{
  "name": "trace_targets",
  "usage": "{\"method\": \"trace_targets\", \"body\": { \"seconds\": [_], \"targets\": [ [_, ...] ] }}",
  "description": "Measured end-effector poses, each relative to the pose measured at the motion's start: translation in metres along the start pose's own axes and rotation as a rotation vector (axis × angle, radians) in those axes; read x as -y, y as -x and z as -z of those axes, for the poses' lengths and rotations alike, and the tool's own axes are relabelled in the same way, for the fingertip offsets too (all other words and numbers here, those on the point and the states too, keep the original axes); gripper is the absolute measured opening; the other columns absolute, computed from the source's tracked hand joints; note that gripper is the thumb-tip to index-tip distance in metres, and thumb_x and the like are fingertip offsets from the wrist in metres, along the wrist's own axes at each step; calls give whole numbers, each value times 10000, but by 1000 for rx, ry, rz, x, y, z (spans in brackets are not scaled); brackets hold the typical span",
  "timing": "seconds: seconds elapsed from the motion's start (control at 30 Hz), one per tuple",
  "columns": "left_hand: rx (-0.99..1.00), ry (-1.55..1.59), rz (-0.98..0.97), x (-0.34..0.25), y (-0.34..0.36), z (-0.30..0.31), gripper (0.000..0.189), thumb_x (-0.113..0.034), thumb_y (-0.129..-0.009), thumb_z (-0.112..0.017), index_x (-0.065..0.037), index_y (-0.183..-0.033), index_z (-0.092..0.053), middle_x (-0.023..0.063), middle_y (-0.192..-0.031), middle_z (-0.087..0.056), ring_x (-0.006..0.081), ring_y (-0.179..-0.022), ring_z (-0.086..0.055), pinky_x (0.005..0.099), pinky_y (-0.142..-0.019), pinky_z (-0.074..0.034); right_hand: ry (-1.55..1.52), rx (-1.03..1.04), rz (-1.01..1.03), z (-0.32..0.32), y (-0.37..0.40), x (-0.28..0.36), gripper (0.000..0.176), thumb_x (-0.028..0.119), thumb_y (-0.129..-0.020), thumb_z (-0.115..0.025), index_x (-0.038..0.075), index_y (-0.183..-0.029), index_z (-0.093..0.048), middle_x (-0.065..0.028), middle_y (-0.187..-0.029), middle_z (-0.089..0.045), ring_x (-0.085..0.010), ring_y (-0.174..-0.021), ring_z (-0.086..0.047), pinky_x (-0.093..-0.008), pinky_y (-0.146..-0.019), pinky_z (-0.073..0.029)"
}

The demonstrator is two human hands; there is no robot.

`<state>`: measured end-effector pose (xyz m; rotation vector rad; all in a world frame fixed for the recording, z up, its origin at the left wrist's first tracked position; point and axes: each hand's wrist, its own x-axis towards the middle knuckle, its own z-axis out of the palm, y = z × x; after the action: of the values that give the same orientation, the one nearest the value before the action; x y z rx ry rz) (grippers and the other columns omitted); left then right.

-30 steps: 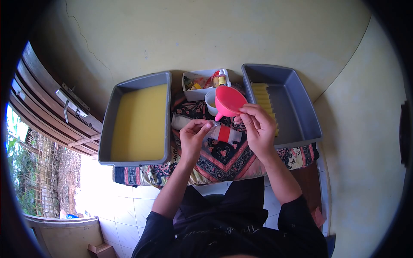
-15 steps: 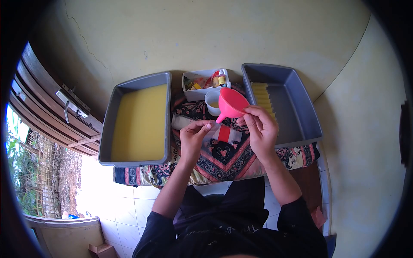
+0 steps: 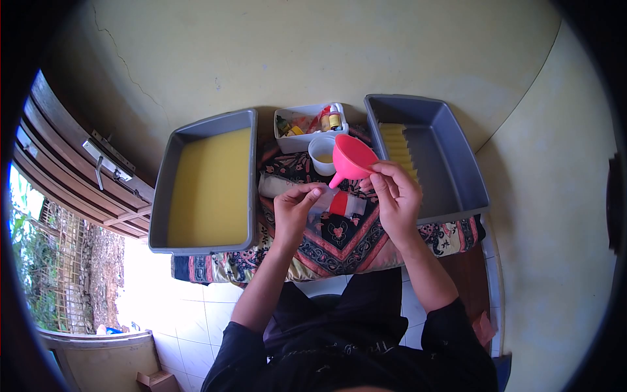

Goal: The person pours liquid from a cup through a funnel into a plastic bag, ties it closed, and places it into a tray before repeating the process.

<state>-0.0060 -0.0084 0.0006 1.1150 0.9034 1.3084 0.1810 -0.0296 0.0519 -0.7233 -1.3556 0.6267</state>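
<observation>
A pink funnel (image 3: pixel 353 159) is gripped at its rim by my right hand (image 3: pixel 397 197), fingers closed, with its spout slanting down to the left. My left hand (image 3: pixel 294 210) pinches the edge of a small clear plastic bag (image 3: pixel 318 200). The funnel's spout tip is right at the bag's upper edge, beside my left fingertips. Below, on the patterned cloth (image 3: pixel 336 251), lies a clear packet with a red band (image 3: pixel 339 203). Just behind the funnel stands a white plastic cup (image 3: pixel 320 162) with some yellowish contents.
A grey tray (image 3: pixel 154 219) of yellow liquid (image 3: pixel 212 189) stands at the left. Another grey tray (image 3: pixel 450 173) at the right holds a row of yellow filled packets (image 3: pixel 396 145). A white caddy (image 3: pixel 304 143) with small bottles sits behind the cup. An open door (image 3: pixel 72 153) is at the left.
Hardly anything differs. The view has shifted slightly; both hands, the funnel and the bag keep nearly the same positions.
</observation>
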Motion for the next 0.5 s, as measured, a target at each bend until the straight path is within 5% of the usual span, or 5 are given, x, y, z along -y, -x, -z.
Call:
{"method": "trace_targets", "body": {
  "seconds": [0.5],
  "targets": [
    [28,99,-50,6,-3,1,83,17,-822,-692,30,-892,-649,122,-995,-683,151,-908,-647,283,-851,-516,-29,4,-31,1,6,0,118,-23,-933,-534,-83,-1027,-570,-117,-997,-591,-135,-786,-638,-253,-703,-547]
  ]
}}
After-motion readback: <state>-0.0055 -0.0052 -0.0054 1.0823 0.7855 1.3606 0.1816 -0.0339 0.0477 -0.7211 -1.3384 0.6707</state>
